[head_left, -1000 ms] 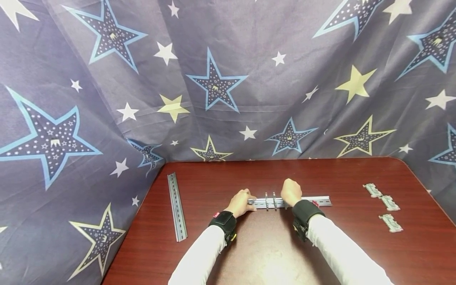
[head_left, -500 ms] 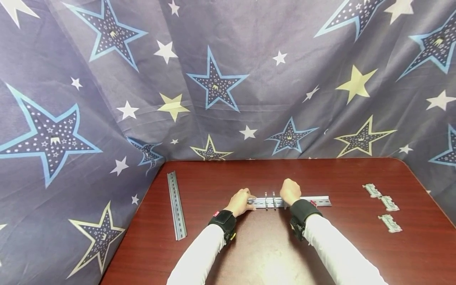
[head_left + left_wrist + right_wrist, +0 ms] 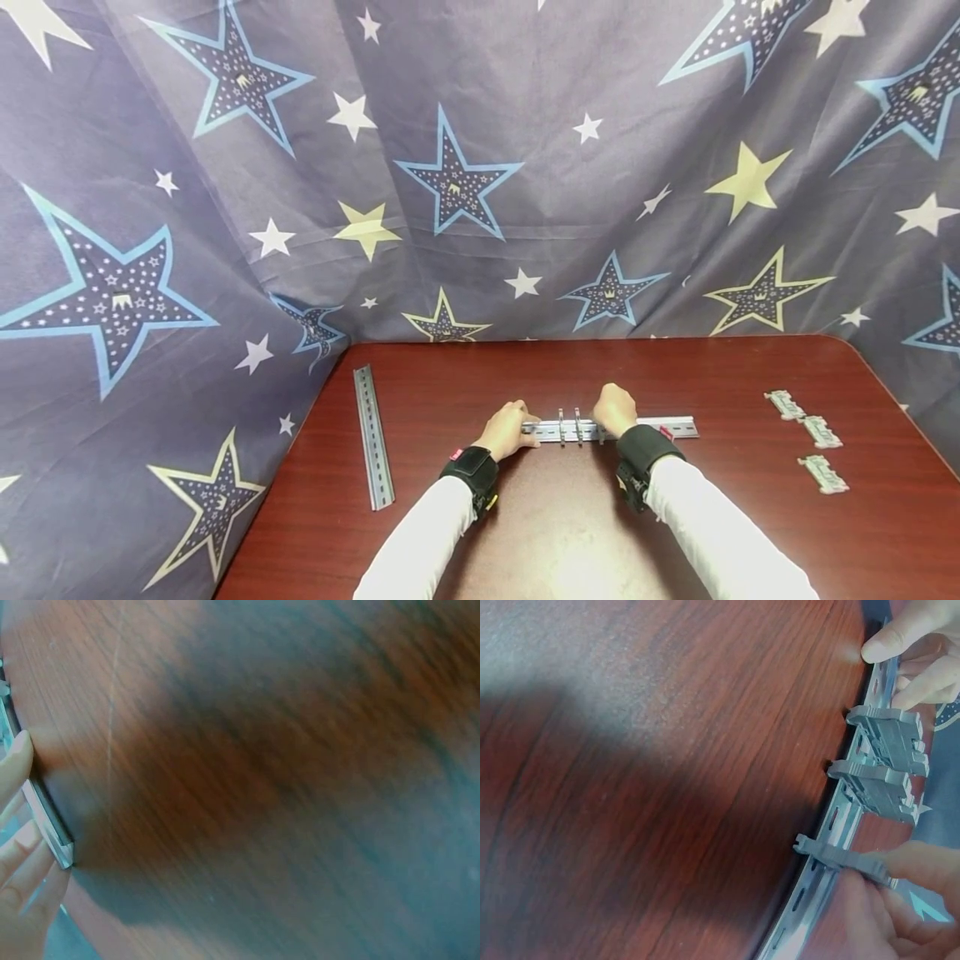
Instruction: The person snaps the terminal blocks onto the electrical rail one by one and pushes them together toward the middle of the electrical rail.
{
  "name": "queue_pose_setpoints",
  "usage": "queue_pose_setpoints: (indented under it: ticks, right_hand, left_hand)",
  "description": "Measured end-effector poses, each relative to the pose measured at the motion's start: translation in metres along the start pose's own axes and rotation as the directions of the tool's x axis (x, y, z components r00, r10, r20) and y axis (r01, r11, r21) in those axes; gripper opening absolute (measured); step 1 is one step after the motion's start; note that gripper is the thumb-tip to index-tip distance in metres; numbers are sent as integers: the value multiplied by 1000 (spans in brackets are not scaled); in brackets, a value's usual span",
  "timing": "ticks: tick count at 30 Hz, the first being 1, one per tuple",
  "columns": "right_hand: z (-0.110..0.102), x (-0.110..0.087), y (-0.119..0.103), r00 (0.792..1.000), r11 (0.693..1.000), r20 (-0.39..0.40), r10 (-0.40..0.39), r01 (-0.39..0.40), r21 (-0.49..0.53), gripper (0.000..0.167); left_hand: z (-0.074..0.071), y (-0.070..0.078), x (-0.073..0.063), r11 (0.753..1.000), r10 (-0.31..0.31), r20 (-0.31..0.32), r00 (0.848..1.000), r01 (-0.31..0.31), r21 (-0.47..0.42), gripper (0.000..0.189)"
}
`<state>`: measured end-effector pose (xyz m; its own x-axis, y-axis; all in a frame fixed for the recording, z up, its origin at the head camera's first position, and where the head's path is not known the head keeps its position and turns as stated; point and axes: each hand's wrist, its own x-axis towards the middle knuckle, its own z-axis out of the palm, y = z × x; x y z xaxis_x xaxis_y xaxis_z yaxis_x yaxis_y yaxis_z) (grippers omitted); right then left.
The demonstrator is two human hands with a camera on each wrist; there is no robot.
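A slotted metal DIN rail (image 3: 678,427) lies crosswise on the table. My left hand (image 3: 507,429) grips its left end, thumb on the near edge and fingers at the far side, as the left wrist view also shows. Two grey terminal blocks (image 3: 889,739) (image 3: 876,787) stand upright across the rail, slightly apart. To their right, my right hand (image 3: 615,409) pinches a third grey terminal block (image 3: 832,859) between thumb and fingers. That block lies across the rail with its near end over the near edge; whether it is clipped on, I cannot tell.
A second DIN rail (image 3: 373,442) lies lengthwise on the left of the table. Three loose terminal blocks (image 3: 784,405) (image 3: 822,432) (image 3: 823,474) lie flat at the right. A star-patterned cloth (image 3: 517,208) hangs behind the brown table (image 3: 450,375).
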<state>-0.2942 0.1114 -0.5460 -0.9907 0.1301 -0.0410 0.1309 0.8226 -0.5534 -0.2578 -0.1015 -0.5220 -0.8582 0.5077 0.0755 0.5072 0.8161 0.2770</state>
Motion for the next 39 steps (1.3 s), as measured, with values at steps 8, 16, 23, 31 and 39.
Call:
queue_pose_setpoints:
  ticks: [8,16,23,31,39]
  right_hand:
    - [53,44,60,999,999,-18,-49,49,19,28]
    - [-22,-11,10,997,988,76,17,-28,152,36]
    - [-70,-35,3,992,975,21,-124,118,191,24]
    - [-86,-29,35,957,941,29,-289,278,195,16]
    - [-97,-33,56,950,932,57,-306,286,224,13]
  left_hand:
    - [3,-1,0,1000,26,-4,1000,-26,11,35]
    - [3,-2,-1,999,36,-9,999,-36,-9,35]
    - [1,-2,-2,999,39,-4,999,-39,-9,35]
    - [2,-3,-1,999,31,-2,1000,-31,-19,34]
    - [3,-4,1,999,39,-3,999,-39,1,35]
